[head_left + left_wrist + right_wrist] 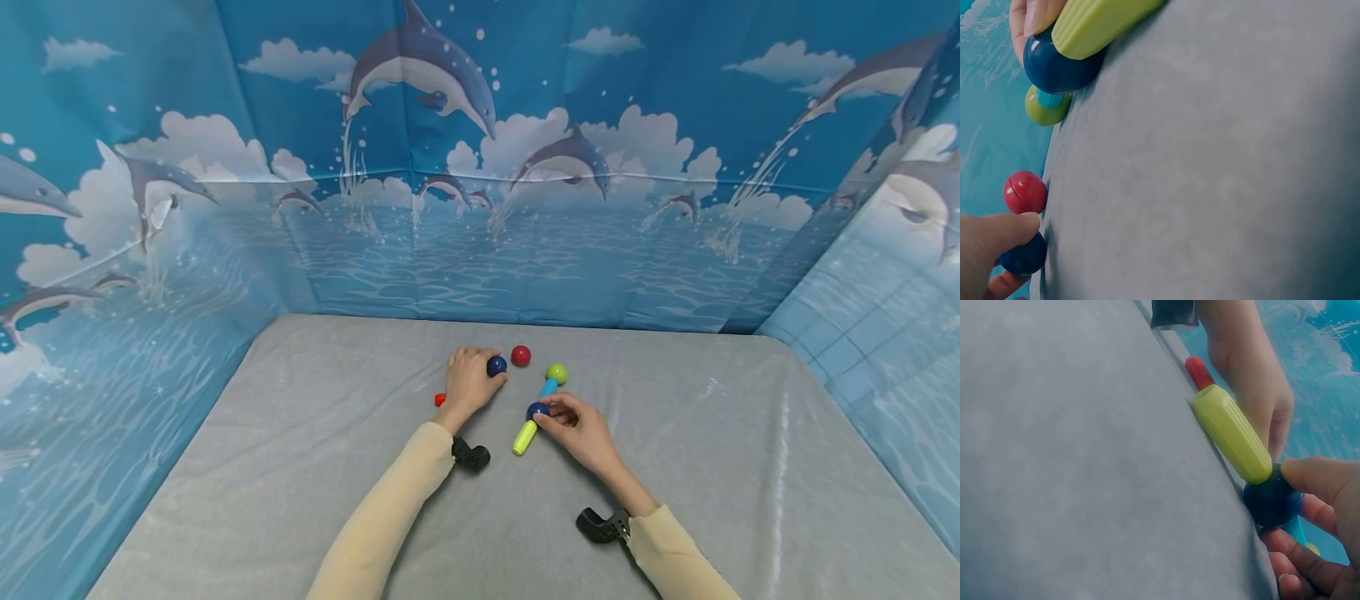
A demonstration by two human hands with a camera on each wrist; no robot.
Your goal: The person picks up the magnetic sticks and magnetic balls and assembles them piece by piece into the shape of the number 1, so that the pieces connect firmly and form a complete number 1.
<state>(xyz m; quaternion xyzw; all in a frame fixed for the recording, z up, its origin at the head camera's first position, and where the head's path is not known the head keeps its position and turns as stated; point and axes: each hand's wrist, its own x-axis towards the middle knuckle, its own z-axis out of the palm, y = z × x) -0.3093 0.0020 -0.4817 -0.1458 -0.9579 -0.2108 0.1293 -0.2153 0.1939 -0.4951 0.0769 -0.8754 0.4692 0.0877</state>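
Observation:
My left hand (470, 381) holds a dark blue ball (497, 365) between thumb and fingers, low over the grey cloth. In the left wrist view, its thumb lies along one side of that ball. My right hand (582, 429) pinches a second dark blue ball (1274, 499). Joined to this ball is a yellow-green ribbed rod (1233, 434) that points toward me. On the ball's far side runs a light blue rod (549, 387), ending in a lime green ball (557, 373). A red ball (521, 356) lies just right of the left hand, apart from the joined pieces.
Beside the left wrist a red piece (440, 400) shows, partly hidden by the hand. Grey cloth covers the table (315, 500). A blue dolphin-print curtain (480, 250) stands along the back and both sides. Each wrist wears a black camera mount (471, 456).

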